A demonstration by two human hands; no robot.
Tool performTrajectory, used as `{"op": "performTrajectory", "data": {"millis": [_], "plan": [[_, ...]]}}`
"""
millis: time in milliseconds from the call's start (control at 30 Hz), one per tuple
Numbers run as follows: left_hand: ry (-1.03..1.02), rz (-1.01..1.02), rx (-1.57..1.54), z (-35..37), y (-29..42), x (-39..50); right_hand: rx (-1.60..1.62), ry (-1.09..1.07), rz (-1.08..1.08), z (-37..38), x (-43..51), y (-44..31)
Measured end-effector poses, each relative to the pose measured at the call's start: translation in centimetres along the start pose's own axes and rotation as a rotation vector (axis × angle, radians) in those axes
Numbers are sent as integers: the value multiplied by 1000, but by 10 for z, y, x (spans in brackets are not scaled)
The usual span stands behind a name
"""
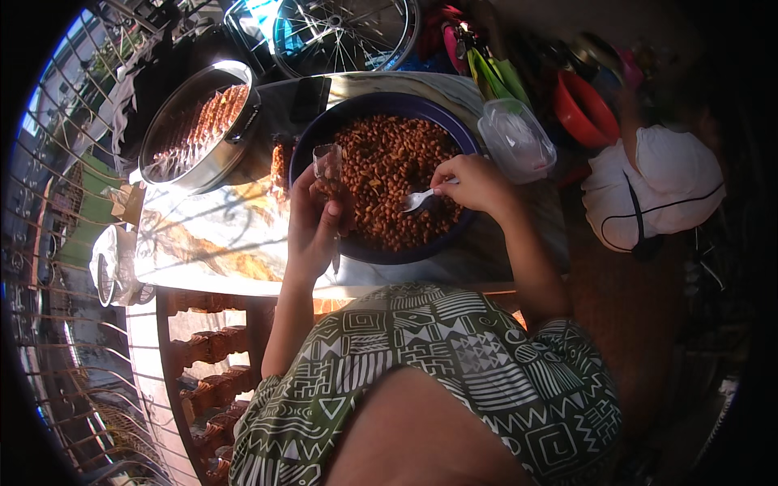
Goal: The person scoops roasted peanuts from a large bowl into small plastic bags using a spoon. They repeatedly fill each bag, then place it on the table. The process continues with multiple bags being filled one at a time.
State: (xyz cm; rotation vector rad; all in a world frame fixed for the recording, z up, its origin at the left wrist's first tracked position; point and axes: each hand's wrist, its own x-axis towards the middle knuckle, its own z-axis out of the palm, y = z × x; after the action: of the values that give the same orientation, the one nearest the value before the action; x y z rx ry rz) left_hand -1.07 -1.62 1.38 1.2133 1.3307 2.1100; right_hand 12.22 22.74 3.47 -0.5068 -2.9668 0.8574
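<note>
A dark blue basin (467,135) full of reddish-brown peanuts (389,176) stands on the marble-patterned table in front of me. My left hand (316,209) grips a narrow clear plastic bag (328,159) upright above the basin's left side, its top open and some peanuts inside. The handle of a white plastic spoon (420,199) is between the fingers of my right hand (474,182). The spoon's bowl rests at the peanuts' surface. Left of the basin lies a filled slim bag of peanuts (279,167).
A round metal pot (209,173) at the back left holds several filled bags (213,124). Near it lies a dark phone (310,99). A clear plastic container (518,140) sits right of the basin. Beyond the marble-patterned table (200,243) are a spoked wheel (340,30) and a red basin (585,109).
</note>
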Motion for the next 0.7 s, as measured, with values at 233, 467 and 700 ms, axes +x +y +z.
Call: {"op": "performTrajectory", "data": {"millis": [233,467,700], "plan": [[-23,-92,-32,0,-5,1,233,39,-41,12,2,16],[-74,-185,-42,5,-14,2,452,53,-123,-41,-1,16],[-122,-240,27,17,-11,6,376,134,-257,-117,-4,-31]]}}
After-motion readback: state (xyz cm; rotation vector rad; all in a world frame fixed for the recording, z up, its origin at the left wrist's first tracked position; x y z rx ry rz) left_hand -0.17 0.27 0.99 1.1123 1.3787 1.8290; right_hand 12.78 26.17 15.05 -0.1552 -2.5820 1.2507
